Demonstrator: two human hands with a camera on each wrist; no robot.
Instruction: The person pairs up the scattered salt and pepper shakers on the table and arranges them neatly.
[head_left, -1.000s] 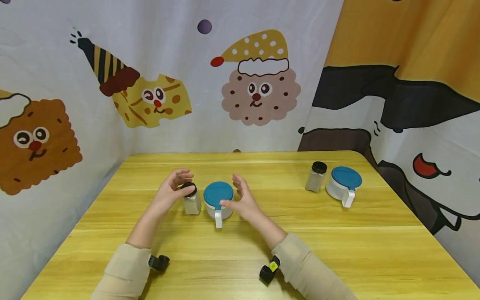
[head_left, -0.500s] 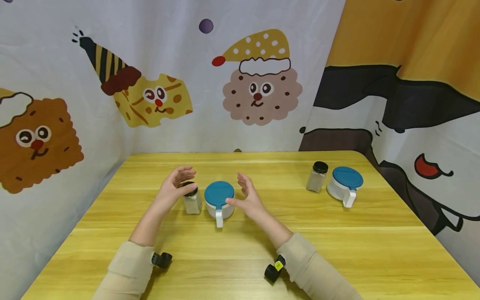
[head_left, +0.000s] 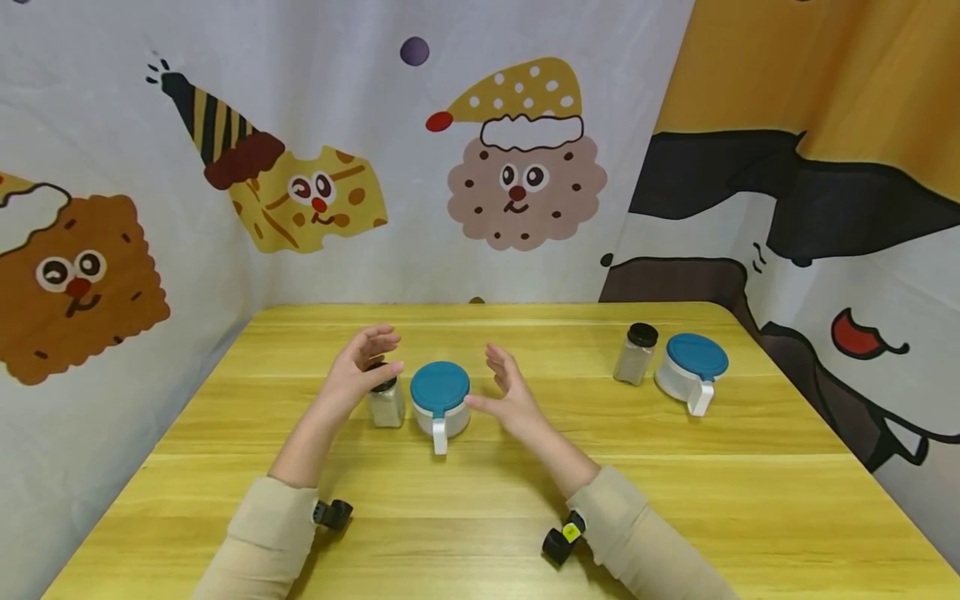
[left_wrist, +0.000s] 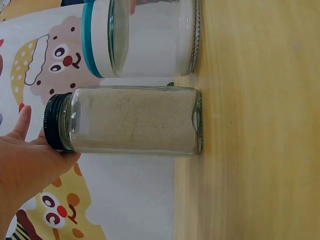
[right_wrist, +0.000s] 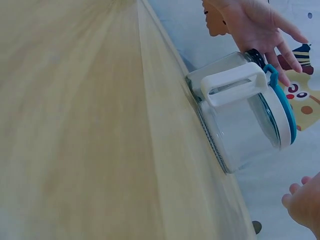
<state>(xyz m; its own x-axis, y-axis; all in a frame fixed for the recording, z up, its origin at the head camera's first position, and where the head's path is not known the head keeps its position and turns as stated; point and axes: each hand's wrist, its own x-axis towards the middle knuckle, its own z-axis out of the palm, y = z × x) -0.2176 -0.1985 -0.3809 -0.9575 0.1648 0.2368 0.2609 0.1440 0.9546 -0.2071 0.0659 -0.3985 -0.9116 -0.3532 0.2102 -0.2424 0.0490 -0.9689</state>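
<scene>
A small glass spice jar (head_left: pixel 387 405) with a black cap holds pale powder and stands on the yellow wooden table (head_left: pixel 480 500). A white jar with a blue lid and white handle (head_left: pixel 439 405) stands just to its right. My left hand (head_left: pixel 366 360) hovers over the spice jar with fingers spread and its thumb right by the cap. In the left wrist view the spice jar (left_wrist: pixel 132 120) fills the middle, with my left hand (left_wrist: pixel 25 165) against its cap. My right hand (head_left: pixel 501 387) is held open just right of the blue-lidded jar (right_wrist: pixel 240 115), not touching it.
A second spice jar (head_left: pixel 636 353) and a second blue-lidded jar (head_left: pixel 692 372) stand together at the table's back right. Cartoon-printed curtains (head_left: pixel 315 167) close off the table's left, back and right sides. Bare tabletop lies in front of my arms.
My right hand has drawn back to the right, so its thumb no longer reaches the blue-lidded jar. The left hand has barely shifted over the spice jar.
</scene>
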